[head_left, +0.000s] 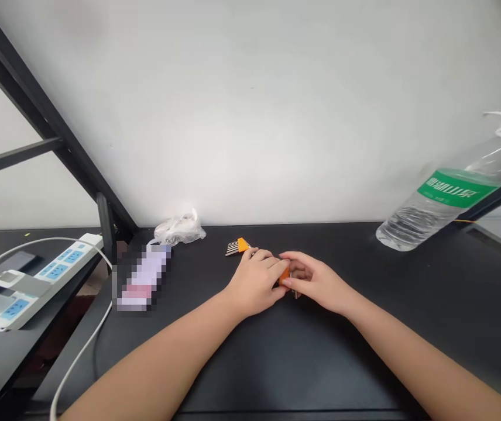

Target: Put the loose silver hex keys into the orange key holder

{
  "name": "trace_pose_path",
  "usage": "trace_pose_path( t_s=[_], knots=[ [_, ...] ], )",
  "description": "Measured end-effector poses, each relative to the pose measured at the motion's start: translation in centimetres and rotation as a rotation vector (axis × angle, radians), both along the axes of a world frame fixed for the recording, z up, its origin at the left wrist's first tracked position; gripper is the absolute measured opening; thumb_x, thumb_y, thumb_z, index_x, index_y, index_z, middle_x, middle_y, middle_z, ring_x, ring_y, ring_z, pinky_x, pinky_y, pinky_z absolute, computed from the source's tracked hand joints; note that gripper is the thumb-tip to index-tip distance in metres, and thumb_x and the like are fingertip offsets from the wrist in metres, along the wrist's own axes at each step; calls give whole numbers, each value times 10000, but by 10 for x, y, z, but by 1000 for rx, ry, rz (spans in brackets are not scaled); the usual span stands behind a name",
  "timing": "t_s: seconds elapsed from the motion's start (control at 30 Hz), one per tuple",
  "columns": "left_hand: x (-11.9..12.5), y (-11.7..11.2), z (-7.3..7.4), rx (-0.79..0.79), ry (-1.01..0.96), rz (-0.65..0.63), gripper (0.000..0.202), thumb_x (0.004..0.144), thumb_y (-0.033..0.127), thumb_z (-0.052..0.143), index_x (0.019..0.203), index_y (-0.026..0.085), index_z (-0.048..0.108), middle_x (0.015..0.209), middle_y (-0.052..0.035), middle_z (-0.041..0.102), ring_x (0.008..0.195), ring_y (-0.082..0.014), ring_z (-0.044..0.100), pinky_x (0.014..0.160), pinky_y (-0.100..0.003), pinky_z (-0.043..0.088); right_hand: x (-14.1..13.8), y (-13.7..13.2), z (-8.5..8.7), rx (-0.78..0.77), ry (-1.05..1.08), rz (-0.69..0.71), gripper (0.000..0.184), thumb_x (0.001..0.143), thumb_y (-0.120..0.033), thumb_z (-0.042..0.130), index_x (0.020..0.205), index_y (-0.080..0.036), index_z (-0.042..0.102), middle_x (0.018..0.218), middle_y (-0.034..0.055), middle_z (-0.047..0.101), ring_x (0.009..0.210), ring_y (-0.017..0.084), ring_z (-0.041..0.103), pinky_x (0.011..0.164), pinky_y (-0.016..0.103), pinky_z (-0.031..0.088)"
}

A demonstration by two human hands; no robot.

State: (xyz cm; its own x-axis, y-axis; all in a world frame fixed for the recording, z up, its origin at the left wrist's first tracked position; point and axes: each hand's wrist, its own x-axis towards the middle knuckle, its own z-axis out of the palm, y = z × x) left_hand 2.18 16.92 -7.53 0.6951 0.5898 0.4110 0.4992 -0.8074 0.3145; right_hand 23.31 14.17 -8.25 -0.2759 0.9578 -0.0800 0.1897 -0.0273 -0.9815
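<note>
Between my two hands, above the black desk [254,362], is a small orange piece [284,276] with short metal rods showing at its right side. My left hand [257,280] is closed around its left side, and its fingers cover much of the piece. From the right, my right hand [314,279] grips it with thumb and fingertips. Just beyond my left hand lies an orange holder [243,245] with several thin metal rods fanned out to the left, like a hex key set. Part of that holder is hidden behind my fingers.
A large water bottle [456,188] with a green label leans at the right. Left of my hands are a blurred-out phone [145,278] and a crumpled clear plastic bag [181,228]. A white power strip [51,278] and its cable lie by the black metal frame [52,128].
</note>
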Motion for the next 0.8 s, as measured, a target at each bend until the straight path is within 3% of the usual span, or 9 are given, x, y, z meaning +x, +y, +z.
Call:
trace_pose_path(
  t_s=[0.17, 0.27, 0.37, 0.47, 0.63, 0.8],
  knots=[
    [-8, 7, 6, -27, 9, 65, 400, 905, 335, 669, 1292, 256, 605, 1252, -54, 696, 1216, -280, 557, 1031, -464, 433, 9, 4, -7, 79, -123, -8, 537, 902, -342, 675, 1418, -257, 552, 1080, 65, 740, 805, 207, 722, 784, 398, 626],
    [-19, 21, 6, 18, -7, 273, 350, 946, 311, 589, 1290, 251, 597, 1329, -67, 652, 1267, -288, 519, 1036, -470, 424, 28, 12, -11, 227, -314, -99, 472, 923, -364, 636, 1385, -271, 605, 1125, 66, 739, 859, 225, 723, 806, 404, 618],
    [-29, 38, -2, 10, 47, 489, 467, 914, 303, 598, 1369, 220, 536, 1386, -120, 600, 1306, -334, 476, 1012, -493, 429, 54, 22, -16, 424, -575, -214, 389, 956, -385, 584, 1323, -289, 669, 1225, 69, 724, 952, 258, 715, 907, 448, 581],
    [-36, 51, -13, -56, 132, 598, 524, 886, 400, 624, 1353, 180, 538, 1283, -168, 613, 1194, -368, 512, 949, -517, 443, 77, 32, -20, 484, -702, -218, 384, 981, -373, 525, 1332, -303, 663, 1280, 60, 710, 1046, 283, 700, 937, 454, 563],
    [-38, 59, -23, -124, 121, 642, 338, 878, 490, 635, 1068, 211, 658, 1138, -144, 609, 1085, -342, 520, 921, -510, 439, 95, 40, -25, 480, -802, -209, 417, 982, -346, 491, 1367, -304, 642, 1284, 57, 708, 1073, 282, 691, 945, 448, 559],
    [-39, 62, -24, -250, 8, 630, 350, 772, 445, 751, 1040, 237, 664, 1116, -101, 637, 1082, -332, 556, 921, -484, 446, 98, 44, -33, 445, -862, -220, 477, 976, -378, 512, 1443, -309, 586, 1340, 63, 672, 1163, 294, 658, 974, 439, 552]
  ],
)
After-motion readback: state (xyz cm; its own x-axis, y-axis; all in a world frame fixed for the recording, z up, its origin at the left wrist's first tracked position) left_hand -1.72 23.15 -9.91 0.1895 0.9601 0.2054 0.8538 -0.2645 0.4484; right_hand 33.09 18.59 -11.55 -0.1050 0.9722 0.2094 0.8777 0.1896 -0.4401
